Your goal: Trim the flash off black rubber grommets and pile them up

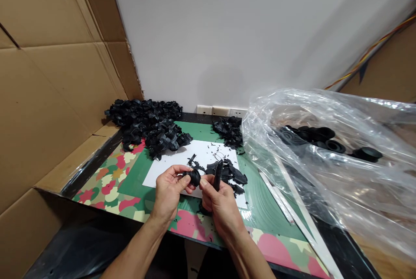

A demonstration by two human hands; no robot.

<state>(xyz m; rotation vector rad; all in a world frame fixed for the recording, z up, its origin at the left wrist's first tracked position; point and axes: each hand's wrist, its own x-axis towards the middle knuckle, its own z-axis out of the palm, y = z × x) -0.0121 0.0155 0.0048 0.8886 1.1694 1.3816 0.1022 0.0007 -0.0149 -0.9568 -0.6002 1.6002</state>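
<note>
- Left hand (170, 186): one, thumb and fingers pinching a small black rubber piece (195, 178), which I see above the near edge of the white sheet (154, 176).
- Right hand (221, 199): one, gripping a dark tool (218, 176), tip up; its fingertips meet the piece's right side.
- Table mat (266, 199): green, patterned border, under the sheet.
- Black scraps (236, 176): several, on the sheet, beyond my right hand.
- Clear plastic bag (341, 175): right side, black rubber parts (325, 136) inside.
- Black heaps: large (167, 138) at far left, smaller (229, 131) at far right.
- Sockets (221, 111): along the wall (208, 32), behind everything.
</note>
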